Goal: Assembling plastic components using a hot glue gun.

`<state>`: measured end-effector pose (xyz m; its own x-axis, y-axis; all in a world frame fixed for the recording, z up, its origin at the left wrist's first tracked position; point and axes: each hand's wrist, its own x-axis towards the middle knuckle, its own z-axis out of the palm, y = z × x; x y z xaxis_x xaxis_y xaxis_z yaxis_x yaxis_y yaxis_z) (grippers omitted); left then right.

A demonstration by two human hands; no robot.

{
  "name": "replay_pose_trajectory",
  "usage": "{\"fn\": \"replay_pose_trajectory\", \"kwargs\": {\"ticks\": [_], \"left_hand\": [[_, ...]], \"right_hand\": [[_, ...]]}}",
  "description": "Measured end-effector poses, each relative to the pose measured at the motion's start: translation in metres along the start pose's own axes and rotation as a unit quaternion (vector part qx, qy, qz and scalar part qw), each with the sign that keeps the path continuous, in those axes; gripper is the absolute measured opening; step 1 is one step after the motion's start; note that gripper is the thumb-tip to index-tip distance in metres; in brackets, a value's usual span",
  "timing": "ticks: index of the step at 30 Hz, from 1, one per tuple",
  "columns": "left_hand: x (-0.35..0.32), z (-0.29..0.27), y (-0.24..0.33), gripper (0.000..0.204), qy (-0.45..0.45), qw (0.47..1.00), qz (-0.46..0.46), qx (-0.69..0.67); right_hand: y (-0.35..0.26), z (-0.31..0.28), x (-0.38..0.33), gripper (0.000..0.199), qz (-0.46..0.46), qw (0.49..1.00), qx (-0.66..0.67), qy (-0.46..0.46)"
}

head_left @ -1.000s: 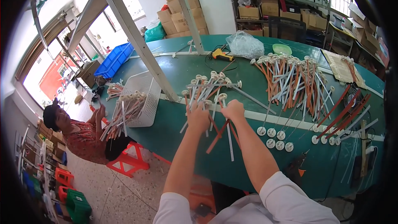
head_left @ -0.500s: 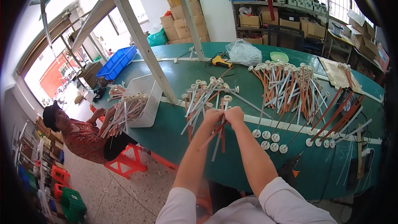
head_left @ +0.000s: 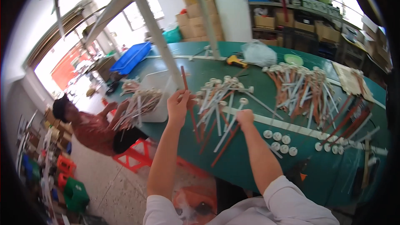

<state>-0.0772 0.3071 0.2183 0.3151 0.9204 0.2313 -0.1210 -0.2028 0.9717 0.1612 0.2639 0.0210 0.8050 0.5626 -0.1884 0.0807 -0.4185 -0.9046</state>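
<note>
My left hand (head_left: 178,103) is closed around a long reddish-brown strip (head_left: 183,77), raised at the left of a pile; the strip's lower part slants down past the fingers. Over the table's front part, my right hand (head_left: 245,117) is closed on a brown strip (head_left: 225,148) that points down to the left. A white strip (head_left: 227,131) topped by a white round disc runs right beside that fist; whether the fingers also hold it I cannot tell. Behind both hands lies a pile of white and brown strips with white disc ends (head_left: 216,89).
A larger heap of disc-ended strips (head_left: 302,85) lies to the right, with rows of white discs (head_left: 276,136) in front. A yellow glue gun (head_left: 236,61) rests behind. At left, a seated person (head_left: 93,127) works by a white basket (head_left: 164,85). A post (head_left: 158,33) rises from the table.
My hands have parted from where they were together. The left moved left and up with a brown strip; the right shifted slightly right. The whole view has swung a little.
</note>
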Motion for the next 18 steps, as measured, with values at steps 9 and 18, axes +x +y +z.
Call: {"fn": "replay_pose_trajectory", "kwargs": {"ticks": [9, 18], "left_hand": [[-0.058, -0.165, 0.074, 0.017, 0.19, 0.97, 0.151, 0.028], [-0.138, -0.33, 0.048, 0.017, 0.388, 0.911, 0.094, 0.103]], "right_hand": [[-0.004, -0.029, -0.013, 0.017, 0.014, 0.991, 0.11, -0.069], [0.0, -0.014, -0.006, 0.019, -0.004, 0.992, 0.093, -0.08]]}}
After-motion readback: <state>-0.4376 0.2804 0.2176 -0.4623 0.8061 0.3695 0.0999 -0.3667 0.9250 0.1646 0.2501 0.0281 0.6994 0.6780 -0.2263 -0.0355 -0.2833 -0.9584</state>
